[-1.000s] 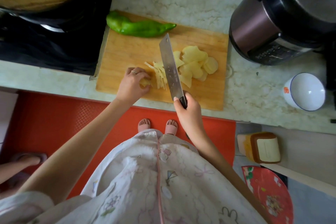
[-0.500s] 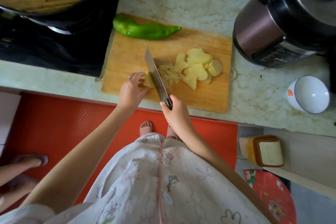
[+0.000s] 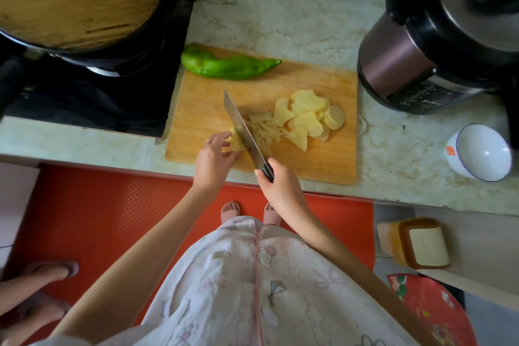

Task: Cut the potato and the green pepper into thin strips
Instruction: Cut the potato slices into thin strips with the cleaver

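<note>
A wooden cutting board (image 3: pixel 331 160) lies on the marble counter. A whole green pepper (image 3: pixel 227 66) rests along its far left edge. Round potato slices (image 3: pixel 309 115) are piled on the right half, with a heap of thin potato strips (image 3: pixel 266 128) beside them. My left hand (image 3: pixel 214 161) holds down a small stack of potato slices (image 3: pixel 235 143) with curled fingers. My right hand (image 3: pixel 282 189) grips the black handle of a cleaver (image 3: pixel 243 132), whose blade stands edge-down right against that stack.
A black stove (image 3: pixel 92 98) with a wood-lidded pan (image 3: pixel 70 0) is to the left of the board. An electric pressure cooker (image 3: pixel 438 36) stands at the back right, and a white bowl (image 3: pixel 481 152) lies on its side at the right. Another person's feet show at the lower left.
The cleaver has moved left from the middle of the pile to the stack under my left hand. More thin strips lie to the right of the blade. The camera view has shifted slightly.
</note>
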The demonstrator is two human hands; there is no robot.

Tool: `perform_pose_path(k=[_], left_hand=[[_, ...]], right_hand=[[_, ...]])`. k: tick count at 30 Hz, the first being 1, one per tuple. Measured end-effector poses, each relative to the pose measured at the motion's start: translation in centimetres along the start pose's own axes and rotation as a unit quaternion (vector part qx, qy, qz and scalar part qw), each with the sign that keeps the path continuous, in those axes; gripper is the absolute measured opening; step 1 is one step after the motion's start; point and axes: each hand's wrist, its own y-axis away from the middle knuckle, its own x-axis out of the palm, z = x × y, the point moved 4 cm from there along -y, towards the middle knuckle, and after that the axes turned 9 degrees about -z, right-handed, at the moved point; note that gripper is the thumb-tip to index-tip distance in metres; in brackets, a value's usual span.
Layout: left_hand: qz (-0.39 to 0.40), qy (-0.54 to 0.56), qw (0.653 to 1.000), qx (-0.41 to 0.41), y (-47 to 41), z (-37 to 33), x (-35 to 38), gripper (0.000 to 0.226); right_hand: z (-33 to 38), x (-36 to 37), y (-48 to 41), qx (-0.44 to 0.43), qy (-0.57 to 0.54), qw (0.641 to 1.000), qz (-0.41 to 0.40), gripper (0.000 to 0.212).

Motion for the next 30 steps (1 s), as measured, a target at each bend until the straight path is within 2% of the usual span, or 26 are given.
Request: perform_pose_path(k=[7,12,17,22,30], left_hand=[[-0.02,-0.012,1.0,0.007,0.0,-0.2,-0.1,0.031],[-0.037,0.0,0.999,-0.001,-0.2,-0.6,-0.2,0.037],[-0.046,0.008,0.996,-0.08,-1.3,-0.6,-0.1,0.031],[-0.042,0.045,0.985,-0.163,-2.1,0.0,0.2,0.024],[-0.071,0.066,0.97,-0.221,-1.8,-0.1,0.3,0.021]], right_hand=[[0.1,-0.3,0.1,-0.002,-0.015,1.0,0.0,0.037],[0.3,-0.4,0.2,-0.009,-0.015,1.0,0.0,0.037],[0.4,-0.3,0.2,-0.012,-0.009,1.0,0.001,0.036],[0.5,0.0,0.1,-0.009,-0.012,1.0,0.007,0.024],[1.2,0.3,0.1,-0.003,0.026,1.0,0.009,0.014]])
